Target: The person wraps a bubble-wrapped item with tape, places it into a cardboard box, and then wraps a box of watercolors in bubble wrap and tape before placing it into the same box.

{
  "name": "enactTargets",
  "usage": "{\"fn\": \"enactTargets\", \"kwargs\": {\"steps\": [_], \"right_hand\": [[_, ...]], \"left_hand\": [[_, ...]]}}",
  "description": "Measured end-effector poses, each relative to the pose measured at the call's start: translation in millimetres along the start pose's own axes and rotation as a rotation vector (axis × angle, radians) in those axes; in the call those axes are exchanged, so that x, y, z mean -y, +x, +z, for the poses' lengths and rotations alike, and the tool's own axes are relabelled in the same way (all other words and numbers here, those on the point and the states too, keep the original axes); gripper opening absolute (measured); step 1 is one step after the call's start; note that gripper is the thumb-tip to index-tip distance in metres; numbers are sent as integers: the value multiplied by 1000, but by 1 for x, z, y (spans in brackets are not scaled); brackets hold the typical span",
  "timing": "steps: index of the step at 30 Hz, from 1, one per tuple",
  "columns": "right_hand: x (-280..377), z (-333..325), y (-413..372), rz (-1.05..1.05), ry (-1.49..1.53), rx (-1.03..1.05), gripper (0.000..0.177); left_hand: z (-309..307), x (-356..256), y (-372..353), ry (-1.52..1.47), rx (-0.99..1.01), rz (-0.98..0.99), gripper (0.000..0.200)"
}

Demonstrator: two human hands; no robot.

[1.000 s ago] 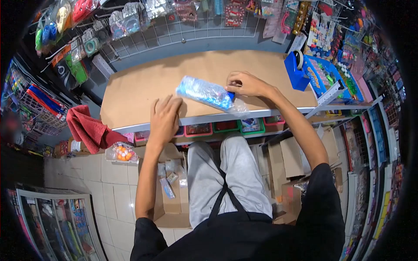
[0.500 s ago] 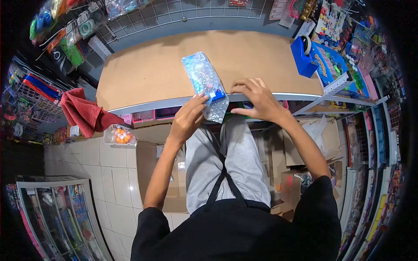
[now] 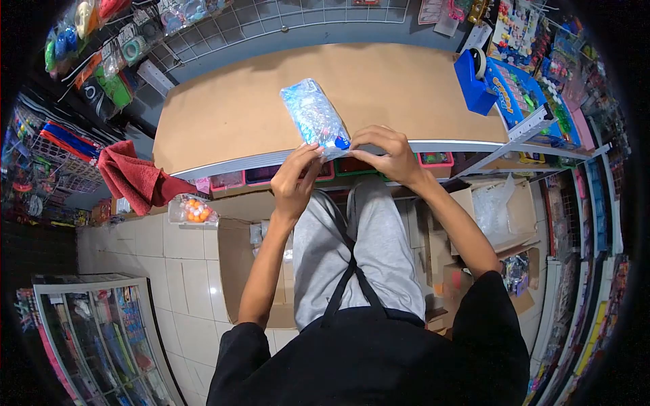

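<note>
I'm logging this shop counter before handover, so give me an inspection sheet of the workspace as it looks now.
Surface: brown table with a metal front edge.
Job's things: bubble-wrapped packet lies on the table, its near end at the front edge.
Clutter: blue tape dispenser and a blue toy pack at the far right corner; red cloth draped beside the left end.
Hands: left hand and right hand both pinch the packet's near end.
Cables: nothing seen.
Surroundings: wire grid hung with packaged goods behind; cardboard boxes and a bag of orange balls below.
</note>
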State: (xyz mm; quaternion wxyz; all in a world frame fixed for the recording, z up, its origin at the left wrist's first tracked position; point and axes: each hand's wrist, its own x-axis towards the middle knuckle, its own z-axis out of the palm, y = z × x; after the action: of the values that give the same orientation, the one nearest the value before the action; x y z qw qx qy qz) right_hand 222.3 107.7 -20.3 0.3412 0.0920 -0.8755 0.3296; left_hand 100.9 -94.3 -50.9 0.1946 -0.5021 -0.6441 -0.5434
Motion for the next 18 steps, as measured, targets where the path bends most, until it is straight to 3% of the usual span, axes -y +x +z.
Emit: {"fn": "enactTargets", "kwargs": {"steps": [12, 15, 18], "right_hand": [[23, 4, 13, 260, 141, -57, 22], [25, -1, 26, 366, -17, 136, 20], [9, 8, 25, 420, 133, 91, 18]], "left_hand": [[19, -10, 2, -4, -174, -154, 9], [18, -16, 6, 57, -182, -117, 10], [19, -19, 6, 102, -185, -138, 11]]}}
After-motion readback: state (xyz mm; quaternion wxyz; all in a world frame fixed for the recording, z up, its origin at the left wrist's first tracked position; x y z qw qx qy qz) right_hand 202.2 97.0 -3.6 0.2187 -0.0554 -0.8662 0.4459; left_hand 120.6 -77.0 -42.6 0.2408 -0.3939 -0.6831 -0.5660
